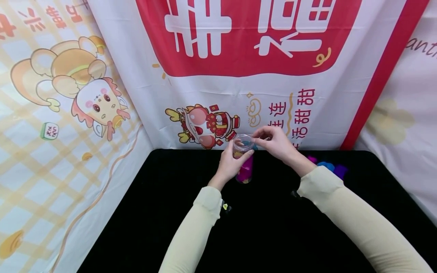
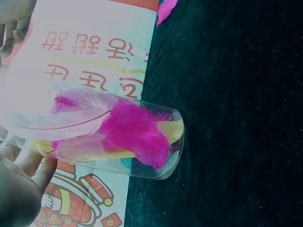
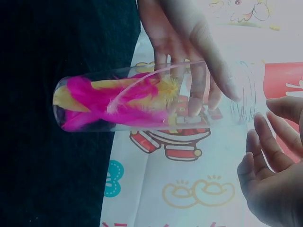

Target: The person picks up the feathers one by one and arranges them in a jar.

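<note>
A clear glass jar (image 1: 244,178) stands upright near the back of the black table. My left hand (image 1: 228,163) grips it round its upper part, fingers on one side and thumb across the other. Inside lie magenta feathers (image 3: 87,111), yellow feathers (image 3: 128,92) and a pale pink feather (image 2: 71,120). At the jar's open mouth is my right hand (image 1: 278,146), thumb and fingertips beside the rim (image 3: 246,92). Its fingers are loosely bent in the right wrist view, and no item shows between them.
Blue feathers (image 1: 326,165) and purple feathers (image 1: 340,171) lie on the black table (image 1: 273,235) at the right, partly behind the right forearm. A printed cloth backdrop (image 1: 211,87) rises behind the jar, with another printed cloth (image 1: 61,159) at the left.
</note>
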### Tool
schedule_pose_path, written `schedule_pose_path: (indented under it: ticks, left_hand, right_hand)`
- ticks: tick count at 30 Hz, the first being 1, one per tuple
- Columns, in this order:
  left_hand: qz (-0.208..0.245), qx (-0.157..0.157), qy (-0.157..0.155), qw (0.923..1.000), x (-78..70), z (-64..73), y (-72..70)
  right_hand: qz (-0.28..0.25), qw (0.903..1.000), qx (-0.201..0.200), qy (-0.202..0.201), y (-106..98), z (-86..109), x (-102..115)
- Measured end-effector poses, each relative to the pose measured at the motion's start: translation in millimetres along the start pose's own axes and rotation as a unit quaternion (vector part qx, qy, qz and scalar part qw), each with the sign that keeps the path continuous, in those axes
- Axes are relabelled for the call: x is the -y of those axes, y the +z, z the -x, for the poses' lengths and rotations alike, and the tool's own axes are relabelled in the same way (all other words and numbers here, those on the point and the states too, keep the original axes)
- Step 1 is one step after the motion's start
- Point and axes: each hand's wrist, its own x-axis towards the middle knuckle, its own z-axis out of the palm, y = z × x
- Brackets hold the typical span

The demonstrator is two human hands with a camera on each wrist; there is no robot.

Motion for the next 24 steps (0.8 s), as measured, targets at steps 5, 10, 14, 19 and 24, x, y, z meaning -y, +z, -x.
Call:
schedule_pose_path:
  ticks: [5, 10, 14, 19, 24]
  left_hand:
    - [-0.004, 0.001, 0.001, 1.0000, -0.9, 0.4, -0.1]
    - [0.004, 0.002, 0.008, 1.0000, 0.4, -0.1, 0.6]
    - [0.009, 0.001, 0.007, 0.9999, 0.2, -0.1, 0.8]
    - [0.013, -0.001, 0.006, 0.9999, -0.5, -0.6, 0.1]
    - [0.010, -0.003, 0.003, 0.9999, 2.0, -0.8, 1.6]
  right_hand:
    - [0.003, 0.9997, 0.022, 0.008, -6, 3.6, -5]
    - [-0.005, 0.9991, 0.037, 0.021, -13, 9.2, -10]
    - [-0.001, 0.9986, 0.045, 0.027, -22, 14.7, -18]
    - [0.029, 0.9977, 0.048, 0.039, -32, 20.7, -30]
    - [0.053, 0.9946, 0.057, 0.068, -39, 28.0, -40]
